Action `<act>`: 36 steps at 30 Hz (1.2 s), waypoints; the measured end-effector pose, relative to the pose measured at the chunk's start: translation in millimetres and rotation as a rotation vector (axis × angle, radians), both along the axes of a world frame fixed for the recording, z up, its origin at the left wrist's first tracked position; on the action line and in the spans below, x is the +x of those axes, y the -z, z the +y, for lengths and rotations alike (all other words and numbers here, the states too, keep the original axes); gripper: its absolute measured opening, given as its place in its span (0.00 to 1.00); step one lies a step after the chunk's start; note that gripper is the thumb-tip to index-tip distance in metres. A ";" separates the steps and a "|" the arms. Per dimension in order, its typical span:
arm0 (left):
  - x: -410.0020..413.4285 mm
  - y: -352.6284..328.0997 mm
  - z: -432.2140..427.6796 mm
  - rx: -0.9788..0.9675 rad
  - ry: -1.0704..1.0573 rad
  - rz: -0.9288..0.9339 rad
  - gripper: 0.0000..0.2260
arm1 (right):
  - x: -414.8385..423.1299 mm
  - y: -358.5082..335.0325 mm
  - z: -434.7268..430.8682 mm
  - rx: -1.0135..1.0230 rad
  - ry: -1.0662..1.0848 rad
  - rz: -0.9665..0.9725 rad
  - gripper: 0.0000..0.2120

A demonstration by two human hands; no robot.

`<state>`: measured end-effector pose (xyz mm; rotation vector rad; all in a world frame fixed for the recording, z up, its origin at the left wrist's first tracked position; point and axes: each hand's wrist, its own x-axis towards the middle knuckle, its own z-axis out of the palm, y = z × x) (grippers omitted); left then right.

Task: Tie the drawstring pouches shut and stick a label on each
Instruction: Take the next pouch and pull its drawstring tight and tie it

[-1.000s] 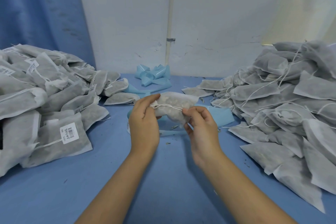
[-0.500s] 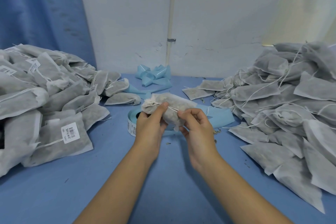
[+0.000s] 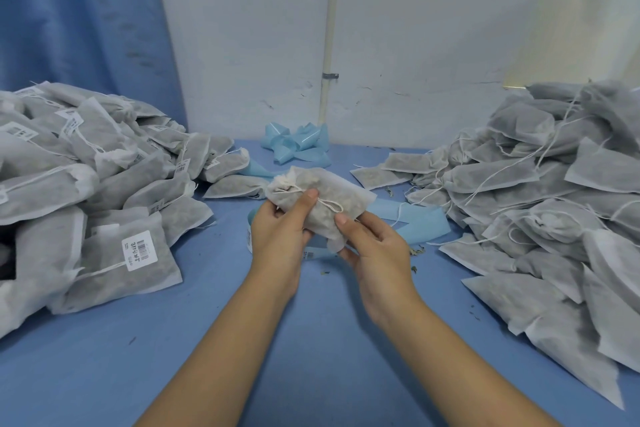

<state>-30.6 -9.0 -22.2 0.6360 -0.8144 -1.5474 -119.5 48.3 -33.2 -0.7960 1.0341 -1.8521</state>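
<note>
Left hand (image 3: 280, 236) and right hand (image 3: 375, 253) both pinch the pouch (image 3: 336, 189) just above the label roll (image 3: 250, 224); its drawstring (image 3: 329, 205) looks knotted, so peeling a label likely comes next.

A blue table (image 3: 207, 374) carries everything. Left of the fingers (image 3: 349, 225), a heap of tied, labelled pouches (image 3: 104, 184) sprawls toward the table's edge. Right of them rises a heap of unlabelled pouches (image 3: 536, 191) with loose strings. Beyond the fingers, by the wall, lies a crumpled pale-blue backing strip (image 3: 294, 146). Directly beneath the fingers sits a label roll (image 3: 250, 230), half hidden, with a blue tail (image 3: 422, 224) running rightward. Dried leaf crumbs (image 3: 417, 250) lie just right of them.
</note>
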 end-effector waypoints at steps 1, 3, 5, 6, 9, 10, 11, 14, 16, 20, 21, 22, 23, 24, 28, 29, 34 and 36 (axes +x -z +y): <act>0.7 0.7 -0.6 -0.014 -0.003 -0.019 0.05 | -1.0 1.3 -0.5 -0.001 0.002 -0.008 0.08; 2.1 2.4 -1.8 -0.011 -0.007 -0.030 0.05 | -2.3 4.0 -1.8 0.001 -0.014 -0.011 0.08; 3.1 3.4 -3.7 -0.001 -0.021 -0.033 0.05 | -3.7 6.0 -2.9 -0.001 -0.038 -0.016 0.07; 3.9 3.1 -4.1 0.006 -0.023 -0.028 0.04 | -4.6 6.6 -3.4 0.002 -0.041 -0.019 0.06; 4.8 2.1 -5.5 0.029 -0.023 -0.001 0.04 | -6.6 9.9 -3.1 0.084 0.057 0.124 0.12; 5.5 1.5 -5.6 0.040 -0.016 0.018 0.04 | -7.3 13.1 -2.3 0.126 0.110 0.252 0.13; 6.1 1.4 -6.2 0.049 -0.009 0.031 0.05 | -7.8 17.1 -1.1 0.160 0.144 0.404 0.13; 9.2 0.4 -6.9 0.054 0.024 0.026 0.06 | -7.3 27.6 0.9 0.203 0.136 0.867 0.15; 12.8 0.2 -7.9 0.043 0.035 -0.023 0.07 | -9.4 33.0 -2.6 0.221 0.142 1.059 0.14; 18.8 2.8 -9.7 0.016 0.024 -0.255 0.09 | -17.1 35.8 -7.1 0.203 0.158 1.138 0.09; 19.5 4.8 -10.6 0.004 0.013 -0.315 0.09 | -19.8 36.1 -7.4 0.182 0.174 1.139 0.10; 20.3 6.5 -10.2 -0.002 0.001 -0.368 0.09 | -22.7 36.0 -7.3 0.166 0.202 1.135 0.12; 20.7 9.1 -10.7 -0.023 -0.012 -0.424 0.07 | -25.6 35.5 -7.3 0.159 0.238 1.136 0.13; 21.4 9.8 -9.2 -0.050 -0.025 -0.492 0.02 | -28.5 35.4 -8.0 0.155 0.273 1.143 0.12; 28.1 15.7 -10.1 -0.194 -0.060 -0.724 0.11 | -35.2 37.7 -11.5 0.155 0.312 1.173 0.11; 30.7 18.1 -11.2 -0.250 -0.076 -0.794 0.09 | -36.1 38.4 -12.4 0.159 0.316 1.166 0.11; 41.8 28.0 -18.0 -0.388 -0.100 -1.024 0.03 | -41.1 42.2 -14.5 0.186 0.349 1.130 0.11; 42.8 28.2 -19.5 -0.417 -0.100 -1.103 0.05 | -41.6 43.4 -15.1 0.187 0.365 1.138 0.11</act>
